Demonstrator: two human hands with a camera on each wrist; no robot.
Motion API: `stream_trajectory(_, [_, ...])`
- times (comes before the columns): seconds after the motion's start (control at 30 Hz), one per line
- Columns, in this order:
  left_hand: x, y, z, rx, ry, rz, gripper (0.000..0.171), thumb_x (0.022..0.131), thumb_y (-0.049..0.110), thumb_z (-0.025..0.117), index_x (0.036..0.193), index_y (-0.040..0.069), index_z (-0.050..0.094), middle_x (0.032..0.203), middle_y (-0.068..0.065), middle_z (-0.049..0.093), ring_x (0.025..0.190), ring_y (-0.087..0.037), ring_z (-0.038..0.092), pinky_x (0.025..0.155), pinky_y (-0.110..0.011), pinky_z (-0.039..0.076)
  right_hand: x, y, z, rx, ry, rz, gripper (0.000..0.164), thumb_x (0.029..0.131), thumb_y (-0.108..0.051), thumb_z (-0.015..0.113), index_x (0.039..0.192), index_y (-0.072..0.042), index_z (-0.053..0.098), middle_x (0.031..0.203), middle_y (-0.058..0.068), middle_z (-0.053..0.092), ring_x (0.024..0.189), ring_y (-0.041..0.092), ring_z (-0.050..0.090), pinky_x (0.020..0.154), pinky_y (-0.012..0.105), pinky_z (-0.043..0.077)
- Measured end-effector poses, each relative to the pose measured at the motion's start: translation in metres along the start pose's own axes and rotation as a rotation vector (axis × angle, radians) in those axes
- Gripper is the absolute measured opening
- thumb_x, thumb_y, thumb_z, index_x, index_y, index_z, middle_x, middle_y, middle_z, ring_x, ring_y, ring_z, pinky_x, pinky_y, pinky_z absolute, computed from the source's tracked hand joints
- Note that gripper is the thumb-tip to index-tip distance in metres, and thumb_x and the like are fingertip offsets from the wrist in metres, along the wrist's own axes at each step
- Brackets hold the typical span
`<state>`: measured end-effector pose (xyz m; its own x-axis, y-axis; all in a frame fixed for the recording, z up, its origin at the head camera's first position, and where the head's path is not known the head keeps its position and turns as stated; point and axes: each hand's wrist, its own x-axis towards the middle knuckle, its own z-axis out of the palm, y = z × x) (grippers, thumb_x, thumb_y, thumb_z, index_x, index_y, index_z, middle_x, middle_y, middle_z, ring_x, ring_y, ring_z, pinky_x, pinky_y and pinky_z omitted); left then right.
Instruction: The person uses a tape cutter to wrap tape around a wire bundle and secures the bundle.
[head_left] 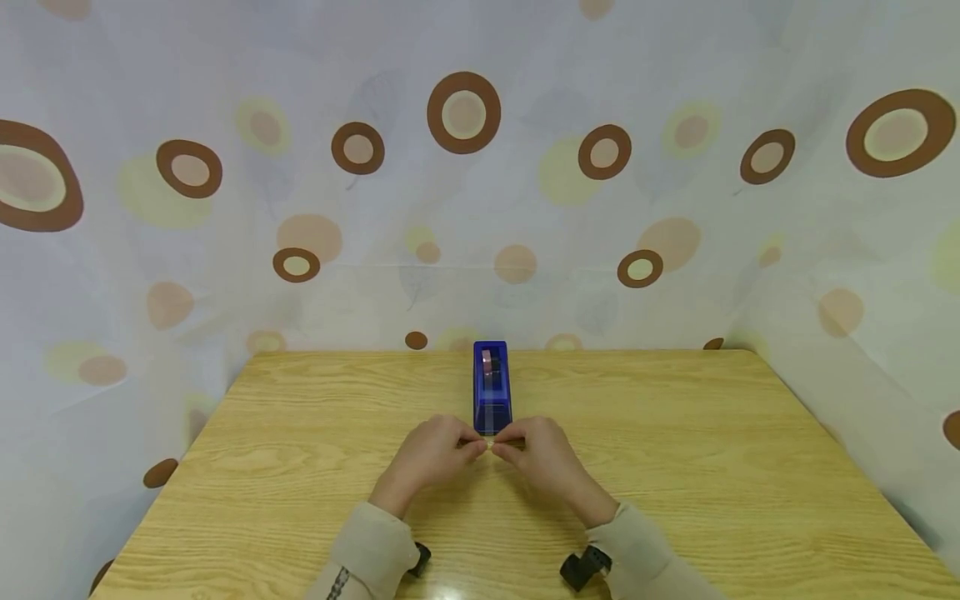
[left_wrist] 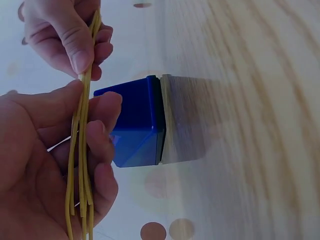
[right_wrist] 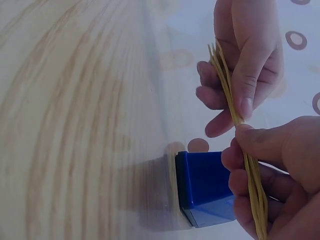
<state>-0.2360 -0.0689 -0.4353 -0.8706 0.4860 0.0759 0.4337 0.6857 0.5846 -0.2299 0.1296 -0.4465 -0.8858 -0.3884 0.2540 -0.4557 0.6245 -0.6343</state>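
Between thumb and fingers, my left hand (head_left: 435, 454) pinches a bundle of thin yellow strands (left_wrist: 84, 107). My right hand (head_left: 546, 460) pinches the same bundle from the other side, the two thumb tips close together at its middle. In both wrist views the strands run lengthwise across the palms, their loose ends slightly spread. The head view hides nearly all of the bundle behind the fingers. Just beyond the fingertips stands a blue tape dispenser (head_left: 492, 408), with a roll inside and its near end towards me.
The dispenser stands on a wood-grain table (head_left: 315, 425) near its back edge. Behind and beside the table hangs a pale curtain (head_left: 525, 50) printed with brown rings and leaves. Each wrist wears a small black camera (head_left: 581, 568) under a light sleeve (head_left: 375, 546).
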Motion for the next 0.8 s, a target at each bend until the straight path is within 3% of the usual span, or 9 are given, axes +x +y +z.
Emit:
stream_trajectory(0.17, [0.001, -0.003, 0.000, 0.006, -0.024, -0.004, 0.033, 0.100, 0.025, 0.061, 0.073, 0.010, 0.072, 0.056, 0.008, 0.051, 0.046, -0.007, 0.038, 0.047, -0.024, 0.032, 0.001, -0.001, 0.002, 0.002, 0.031, -0.016, 0.005, 0.088, -0.008, 0.075, 0.085, -0.011, 0.078, 0.083, -0.002, 0.073, 0.076, 0.011, 0.067, 0.068, 0.025, 0.054])
stream_trajectory(0.37, [0.001, -0.004, 0.001, 0.000, -0.011, -0.001, 0.033, 0.099, 0.025, 0.063, 0.071, 0.010, 0.071, 0.054, 0.009, 0.048, 0.046, -0.006, 0.037, 0.047, -0.023, 0.030, 0.002, 0.000, 0.003, 0.016, 0.022, 0.005, 0.005, 0.088, -0.008, 0.075, 0.084, -0.010, 0.078, 0.082, -0.003, 0.072, 0.075, 0.009, 0.066, 0.067, 0.025, 0.053])
stream_trajectory(0.67, [0.003, -0.008, 0.005, 0.012, 0.042, 0.029, 0.026, 0.097, 0.026, 0.066, 0.077, 0.014, 0.076, 0.058, 0.012, 0.055, 0.048, -0.004, 0.043, 0.048, -0.022, 0.034, 0.003, -0.003, -0.008, 0.021, -0.093, 0.011, 0.013, 0.096, -0.013, 0.066, 0.092, -0.007, 0.078, 0.089, -0.002, 0.072, 0.083, 0.014, 0.067, 0.075, 0.035, 0.055])
stream_trajectory(0.8, [0.003, -0.010, 0.007, -0.011, 0.063, 0.031, 0.020, 0.096, 0.024, 0.068, 0.085, 0.013, 0.081, 0.064, 0.013, 0.062, 0.051, -0.003, 0.048, 0.050, -0.023, 0.040, 0.005, -0.003, -0.014, 0.004, -0.146, 0.013, 0.018, 0.098, -0.012, 0.062, 0.093, -0.005, 0.078, 0.088, 0.000, 0.072, 0.078, 0.013, 0.066, 0.070, 0.034, 0.055])
